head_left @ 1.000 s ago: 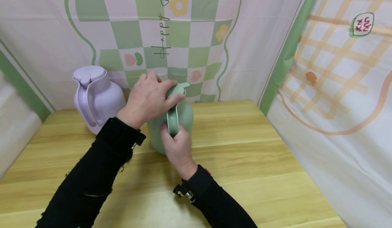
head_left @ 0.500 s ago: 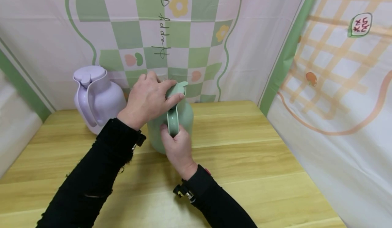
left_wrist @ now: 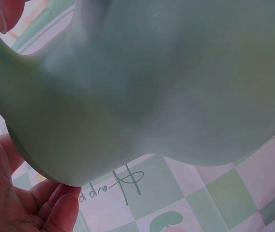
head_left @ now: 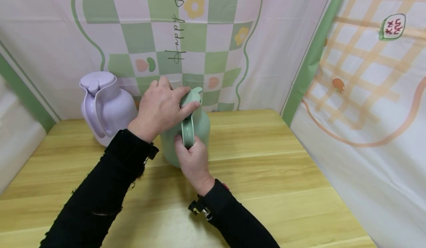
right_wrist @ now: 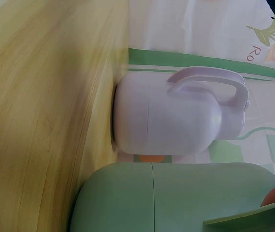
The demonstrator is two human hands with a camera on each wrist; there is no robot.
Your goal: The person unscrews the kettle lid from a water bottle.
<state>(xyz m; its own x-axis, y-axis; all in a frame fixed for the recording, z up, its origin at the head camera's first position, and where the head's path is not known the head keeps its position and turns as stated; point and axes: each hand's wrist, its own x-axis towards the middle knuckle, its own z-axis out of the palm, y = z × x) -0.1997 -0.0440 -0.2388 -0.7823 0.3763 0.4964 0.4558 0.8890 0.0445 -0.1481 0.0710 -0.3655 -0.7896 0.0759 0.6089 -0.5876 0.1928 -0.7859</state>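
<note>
Right hand (head_left: 193, 161) closed round handle (head_left: 188, 131) of pale-green round-shouldered plastic jug (head_left: 201, 126), left hand (head_left: 161, 105) gripping its lid (head_left: 190, 98); yellow wood-grain table (head_left: 266, 159) reaches well right

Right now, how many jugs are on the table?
2. The purple jug stands at the back left of the table; the green jug is nearer, to its right, with the left hand and right hand on it. No other jug shows.
</note>
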